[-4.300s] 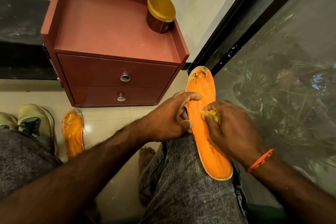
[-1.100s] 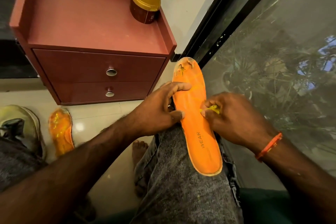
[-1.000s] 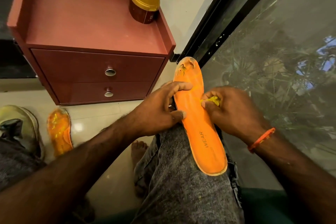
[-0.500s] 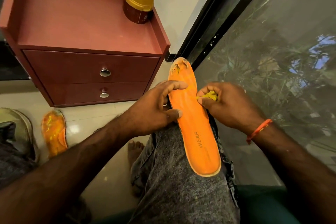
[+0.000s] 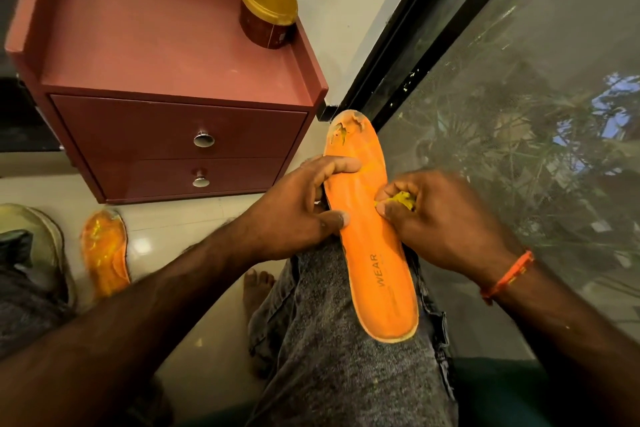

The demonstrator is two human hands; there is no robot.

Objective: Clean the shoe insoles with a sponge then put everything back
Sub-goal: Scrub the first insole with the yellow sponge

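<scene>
An orange insole (image 5: 372,246) marked WEAR lies along my right thigh, its torn toe end pointing away from me. My left hand (image 5: 294,208) grips its left edge, thumb and index finger on the top face. My right hand (image 5: 440,218) pinches a small yellow sponge (image 5: 401,199) and presses it against the insole's right edge near the middle. A second orange insole (image 5: 105,253) lies on the floor at the left, beside a pale green shoe (image 5: 38,239).
A red two-drawer cabinet (image 5: 173,135) stands on the tiled floor ahead, with a gold-lidded jar (image 5: 268,7) on its top. A dark-framed glass pane (image 5: 519,114) runs along the right. My bare foot (image 5: 256,288) rests on the floor below the knee.
My right hand with the sponge has slid back and forth along the insole's right side. My left hand keeps the same grip. The view has shifted slightly.
</scene>
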